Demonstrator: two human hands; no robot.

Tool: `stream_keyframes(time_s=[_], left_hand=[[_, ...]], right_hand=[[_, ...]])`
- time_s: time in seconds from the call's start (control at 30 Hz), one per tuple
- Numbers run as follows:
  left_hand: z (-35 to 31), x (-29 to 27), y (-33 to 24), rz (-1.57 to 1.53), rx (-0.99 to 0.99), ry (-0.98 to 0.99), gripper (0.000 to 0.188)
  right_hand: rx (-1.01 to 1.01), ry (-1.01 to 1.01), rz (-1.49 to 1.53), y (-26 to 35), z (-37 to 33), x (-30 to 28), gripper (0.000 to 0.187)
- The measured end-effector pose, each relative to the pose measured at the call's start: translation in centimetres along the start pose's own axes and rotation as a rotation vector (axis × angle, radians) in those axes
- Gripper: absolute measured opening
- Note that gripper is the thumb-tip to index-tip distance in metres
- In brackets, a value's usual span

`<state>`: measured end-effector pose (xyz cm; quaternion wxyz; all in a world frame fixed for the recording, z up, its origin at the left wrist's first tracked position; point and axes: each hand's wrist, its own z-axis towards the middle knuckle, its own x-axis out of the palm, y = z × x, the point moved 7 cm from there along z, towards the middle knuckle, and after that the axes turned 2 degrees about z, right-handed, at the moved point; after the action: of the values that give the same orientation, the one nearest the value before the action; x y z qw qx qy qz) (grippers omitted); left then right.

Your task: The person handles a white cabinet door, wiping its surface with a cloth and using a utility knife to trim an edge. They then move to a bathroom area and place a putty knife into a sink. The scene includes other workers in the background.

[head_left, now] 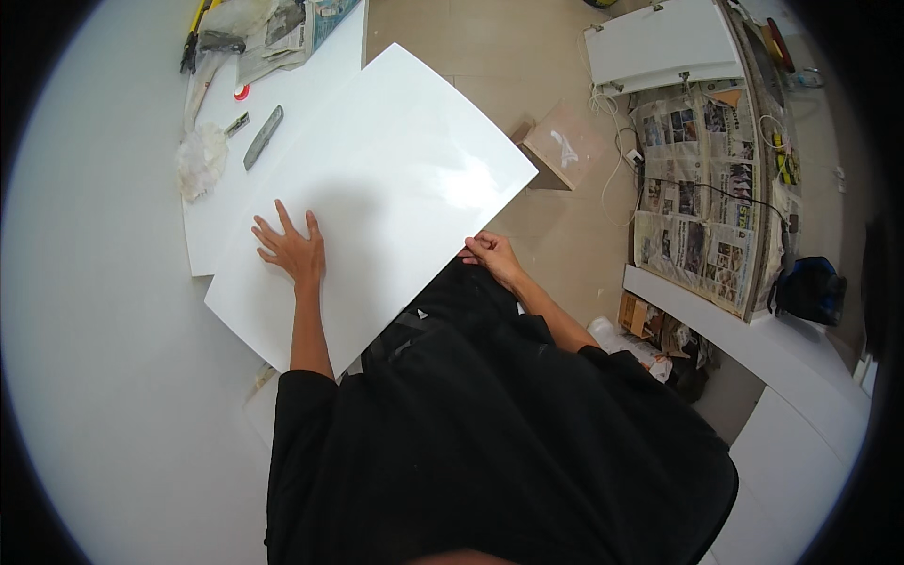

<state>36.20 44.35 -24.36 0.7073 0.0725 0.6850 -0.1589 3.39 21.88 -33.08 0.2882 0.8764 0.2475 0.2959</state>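
Observation:
A large glossy white panel [405, 141] lies turned at an angle on a white worktop [209, 231], its right part reaching out past the worktop. My left hand [296, 252] rests flat on the panel's left part with the fingers spread. At the panel's near right edge, my right hand [493, 258] pinches the rim between thumb and fingers; some of those fingers are hidden. Beyond my left hand sits a long grey bar-shaped object [264, 138]. Close to it are a small dark metal piece [237, 123] and a small red and white round item [242, 92].
Crumpled clear plastic [201, 160] and newspaper [275, 58] lie along the worktop's far left. A brownish board structure [556, 151] stands on the tiled floor beyond the panel. At right are a newspaper-covered surface [697, 188], a black cable [716, 191] and a dark blue bag [812, 290].

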Motion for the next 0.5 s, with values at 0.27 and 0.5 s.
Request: stream_keyframes(time_s=[0.27, 0.5], left_hand=[[0.5, 1.3, -1.2, 0.016, 0.0, 0.066, 0.073], [0.8, 1.8, -0.5, 0.021, -0.016, 0.129, 0.076]], right_hand=[[0.024, 0.035, -0.063, 0.5, 0.1, -0.1, 0.019], [0.116, 0.111, -0.079, 0.8, -1.1, 0.8, 0.023]])
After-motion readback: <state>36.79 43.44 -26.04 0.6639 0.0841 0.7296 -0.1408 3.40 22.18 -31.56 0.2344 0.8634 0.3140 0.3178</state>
